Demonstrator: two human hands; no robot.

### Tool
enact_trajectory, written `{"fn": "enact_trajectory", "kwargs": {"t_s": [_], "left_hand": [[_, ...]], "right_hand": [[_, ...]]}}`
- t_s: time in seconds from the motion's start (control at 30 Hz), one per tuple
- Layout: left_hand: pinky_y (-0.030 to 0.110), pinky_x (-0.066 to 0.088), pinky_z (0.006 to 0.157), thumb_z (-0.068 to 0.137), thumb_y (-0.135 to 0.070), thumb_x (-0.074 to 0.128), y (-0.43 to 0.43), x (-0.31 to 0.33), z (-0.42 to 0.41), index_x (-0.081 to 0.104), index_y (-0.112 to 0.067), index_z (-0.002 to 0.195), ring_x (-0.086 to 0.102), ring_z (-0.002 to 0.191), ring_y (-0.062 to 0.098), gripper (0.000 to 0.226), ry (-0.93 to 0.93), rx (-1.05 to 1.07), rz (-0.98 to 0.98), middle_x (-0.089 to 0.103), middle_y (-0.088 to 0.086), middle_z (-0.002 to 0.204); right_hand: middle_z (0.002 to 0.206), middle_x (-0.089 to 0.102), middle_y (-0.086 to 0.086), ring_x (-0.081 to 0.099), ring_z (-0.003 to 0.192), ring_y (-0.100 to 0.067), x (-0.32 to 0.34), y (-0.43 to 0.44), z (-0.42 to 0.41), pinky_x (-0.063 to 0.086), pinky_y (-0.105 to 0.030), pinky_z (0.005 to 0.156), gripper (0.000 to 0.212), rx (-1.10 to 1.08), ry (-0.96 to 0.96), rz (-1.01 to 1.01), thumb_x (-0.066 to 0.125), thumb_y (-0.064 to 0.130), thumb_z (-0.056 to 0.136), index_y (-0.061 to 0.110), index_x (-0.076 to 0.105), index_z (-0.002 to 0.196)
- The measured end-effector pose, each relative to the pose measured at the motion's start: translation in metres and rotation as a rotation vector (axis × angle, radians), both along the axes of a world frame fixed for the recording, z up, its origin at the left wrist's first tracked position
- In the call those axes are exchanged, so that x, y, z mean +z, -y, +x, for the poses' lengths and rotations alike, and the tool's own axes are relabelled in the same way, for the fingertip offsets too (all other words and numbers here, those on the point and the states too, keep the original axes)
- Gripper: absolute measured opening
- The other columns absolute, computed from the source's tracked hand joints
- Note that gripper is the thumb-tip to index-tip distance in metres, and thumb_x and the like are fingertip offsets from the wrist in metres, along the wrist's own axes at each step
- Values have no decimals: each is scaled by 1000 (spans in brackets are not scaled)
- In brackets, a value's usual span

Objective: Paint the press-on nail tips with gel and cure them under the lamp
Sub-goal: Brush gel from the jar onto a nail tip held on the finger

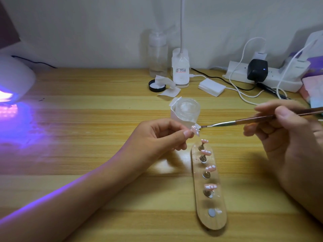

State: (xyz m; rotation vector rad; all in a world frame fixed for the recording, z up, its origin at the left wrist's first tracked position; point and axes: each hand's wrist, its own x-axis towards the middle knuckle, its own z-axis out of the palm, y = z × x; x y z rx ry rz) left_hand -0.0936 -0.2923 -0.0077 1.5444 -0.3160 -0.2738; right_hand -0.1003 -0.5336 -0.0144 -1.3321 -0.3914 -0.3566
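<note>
Left hand (162, 135) fingers pinch pink nail tip (195, 130) just beyond far end of wooden stand (208, 222). Right hand (279, 133) fingers grip brush (244, 121), bristles at that tip. Four decorated tips (210, 186) on stand pegs; near slot (211, 212) bare. Lamp (14, 79) glows violet, far left of stand. Likely last tip in painting, its cure left.

Home nail desk: wooden table (87, 95), curing lamp (14, 79), power strip (272, 79).

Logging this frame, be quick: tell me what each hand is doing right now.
Left hand: closed, fingers pinching a pink nail tip.
Right hand: closed, fingers gripping the brush, bristles at that nail tip.
</note>
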Motion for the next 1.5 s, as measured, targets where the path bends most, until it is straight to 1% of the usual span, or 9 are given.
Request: {"fn": "enact_trajectory", "kwargs": {"t_s": [0.2, 0.47, 0.63, 0.73, 0.83, 0.93, 1.07, 1.33, 1.5], "left_hand": [[10, 43, 59, 74, -32, 68, 0, 2, -1, 73, -14, 81, 53, 56, 2, 20, -8, 5, 5, 65, -6, 62], [12, 44, 60, 79, -32, 72, 0, 1, -1, 74, -18, 79, 56, 61, 4, 14, -12, -5, 22, 65, -6, 63], [11, 45, 61, 75, -33, 72, 1, 1, -1, 74, -14, 81, 56, 60, 3, 21, -21, 8, 24, 67, -5, 63], [13, 45, 64, 77, -33, 76, 1, 0, 1, 75, -12, 83, 56, 60, 4, 22, -39, 33, -4, 69, -4, 66], [14, 49, 67, 76, -31, 72, 0, 0, 2, 77, -17, 88, 61, 66, 5, 19, -43, 17, -48, 74, 0, 74], [15, 50, 69, 77, -25, 69, -1, 0, 2, 78, -18, 91, 64, 71, 4, 17, -34, -17, -68, 76, 3, 82], [14, 49, 70, 77, -23, 72, 0, -1, 0, 72, -20, 86, 66, 76, 5, 10, -4, -28, -57, 76, 1, 84], [14, 49, 72, 79, -19, 71, 0, -2, 1, 71, -31, 79, 64, 77, 5, 12, 34, -49, -35, 74, -2, 82], [14, 49, 73, 80, -19, 71, -1, -1, 1, 70, -26, 82, 66, 80, 5, 8, 41, -72, -51, 74, -1, 83]], "right_hand": [[82, 70, 1, 69, 78, -18, -1, -3, -1, 54, -27, 79, 19, -27, 51, -61, 53, 28, 97, 24, 71, 93], [87, 70, 4, 69, 78, -19, 2, -7, -5, 55, -28, 80, 19, -9, 50, -99, 57, 41, 94, 27, 71, 93], [79, 66, 3, 65, 70, -18, 0, -4, -4, 53, -25, 74, 26, -7, 50, -108, 49, 23, 94, 28, 71, 82], [73, 63, 3, 61, 64, -17, -2, -4, -5, 50, -24, 66, 26, 10, 23, -137, 48, 25, 91, 27, 69, 76], [76, 65, 3, 62, 64, -16, -1, -4, -6, 50, -22, 64, 17, 48, 3, -111, 61, 36, 91, 26, 70, 80], [75, 68, 3, 64, 65, -12, 1, -4, -3, 53, -21, 66, 20, 44, -27, -18, 61, 41, 89, 25, 72, 87], [69, 71, 6, 68, 66, -6, 1, -4, 1, 55, -19, 68, 24, 13, -94, 31, 63, 45, 86, 25, 76, 81], [71, 74, -2, 72, 69, -11, 2, -7, -2, 57, -21, 68, 26, 11, -138, -9, 64, 46, 83, 23, 77, 82], [74, 74, -5, 73, 73, -16, 1, -8, -3, 57, -23, 71, 26, -47, -128, -38, 64, 46, 86, 22, 75, 86]]}}
